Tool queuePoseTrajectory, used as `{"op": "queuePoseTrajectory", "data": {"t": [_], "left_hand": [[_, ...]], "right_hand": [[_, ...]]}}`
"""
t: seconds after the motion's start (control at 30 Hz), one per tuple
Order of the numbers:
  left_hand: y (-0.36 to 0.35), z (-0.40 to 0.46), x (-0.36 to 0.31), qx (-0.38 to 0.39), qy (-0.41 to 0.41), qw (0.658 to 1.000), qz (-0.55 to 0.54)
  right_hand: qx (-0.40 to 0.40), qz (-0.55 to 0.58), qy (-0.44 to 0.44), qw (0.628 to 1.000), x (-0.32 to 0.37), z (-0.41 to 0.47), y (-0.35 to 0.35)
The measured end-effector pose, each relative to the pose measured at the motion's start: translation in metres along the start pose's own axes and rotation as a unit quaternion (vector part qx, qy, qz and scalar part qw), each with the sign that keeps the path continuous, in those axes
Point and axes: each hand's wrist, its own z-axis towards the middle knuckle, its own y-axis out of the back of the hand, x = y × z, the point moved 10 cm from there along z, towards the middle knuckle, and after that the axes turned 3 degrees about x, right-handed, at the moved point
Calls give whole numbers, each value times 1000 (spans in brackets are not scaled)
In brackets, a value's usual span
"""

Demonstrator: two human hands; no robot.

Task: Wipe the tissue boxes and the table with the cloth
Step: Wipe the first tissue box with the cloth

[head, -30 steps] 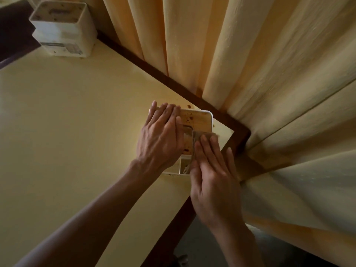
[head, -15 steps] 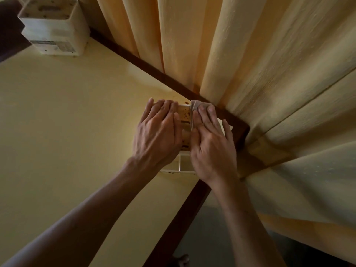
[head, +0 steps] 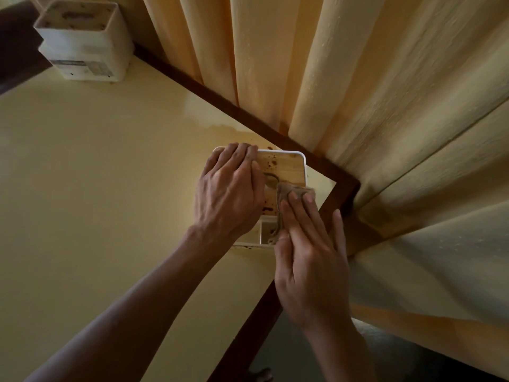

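A white tissue box with a spotted wooden lid (head: 286,166) stands at the table's far right corner. My left hand (head: 228,194) lies flat over the lid's left half, fingers straight, steadying the box. My right hand (head: 308,255) presses a small brownish cloth (head: 292,193) onto the lid's near right part with straight fingers; the cloth's tail hangs over the box's near compartment. A second white tissue box (head: 82,42) sits at the table's far left corner. The table (head: 96,188) has a pale yellow top with a dark wooden rim.
Yellow curtains (head: 358,78) hang right behind the table's back edge and drape around its right corner. The floor shows below the table's right edge, where a foot (head: 260,374) peeks out.
My right hand with the cloth has slid back from the lid's far edge toward me, uncovering the lid's far right part. My left hand stays on the box.
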Motion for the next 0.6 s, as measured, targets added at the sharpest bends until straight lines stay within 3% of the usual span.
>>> {"op": "queuePoseTrajectory", "data": {"t": [0.33, 0.6], "left_hand": [[-1, 0, -1, 13, -23, 999, 31], [-4, -1, 2, 20, -9, 999, 34]], "right_hand": [[64, -12, 11, 998, -14, 58, -16], [46, 6, 5, 999, -15, 69, -16]]}}
